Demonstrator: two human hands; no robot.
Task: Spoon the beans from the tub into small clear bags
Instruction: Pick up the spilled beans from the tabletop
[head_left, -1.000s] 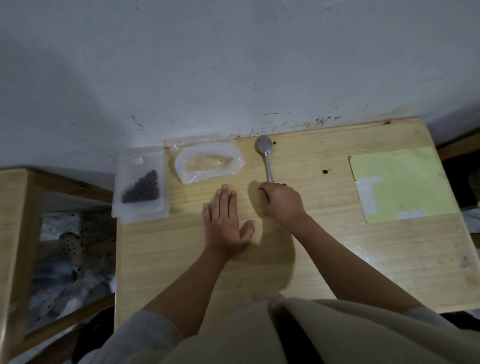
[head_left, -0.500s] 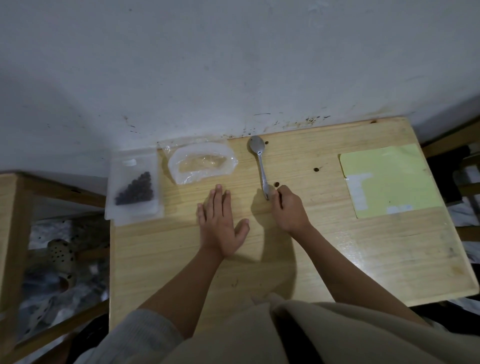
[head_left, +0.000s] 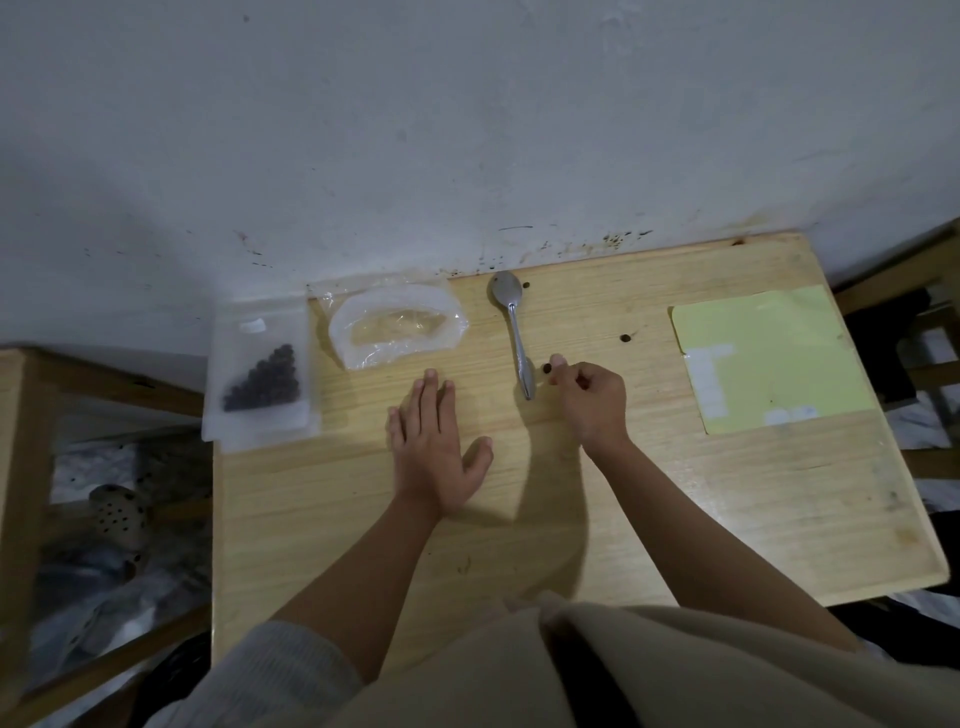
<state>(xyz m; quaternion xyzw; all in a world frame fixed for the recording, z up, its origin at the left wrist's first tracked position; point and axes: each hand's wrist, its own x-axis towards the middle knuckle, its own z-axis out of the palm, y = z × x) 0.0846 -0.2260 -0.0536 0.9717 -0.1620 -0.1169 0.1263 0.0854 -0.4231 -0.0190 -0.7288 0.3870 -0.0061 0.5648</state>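
Note:
A small clear bag (head_left: 262, 374) with several dark beans in it lies at the table's far left edge, partly overhanging. Right of it sits a translucent white tub (head_left: 395, 327) wrapped in crinkled clear plastic; I see no dark beans inside. A metal spoon (head_left: 514, 332) lies on the table, bowl toward the wall. My left hand (head_left: 434, 452) rests flat, palm down, in front of the tub. My right hand (head_left: 587, 397) sits just right of the spoon's handle end, its curled thumb and forefinger pinching a loose dark bean (head_left: 546, 369) on the tabletop.
Two more loose beans lie on the wooden table (head_left: 675, 509), one by the spoon's bowl (head_left: 525, 285) and one further right (head_left: 625, 338). A yellow-green sheet (head_left: 769, 358) covers the far right. The wall runs along the back edge. A wooden frame (head_left: 21, 467) stands left.
My right hand let go of the spoon's handle and shifted right, closing its fingertips on a loose bean. The left hand has stayed flat.

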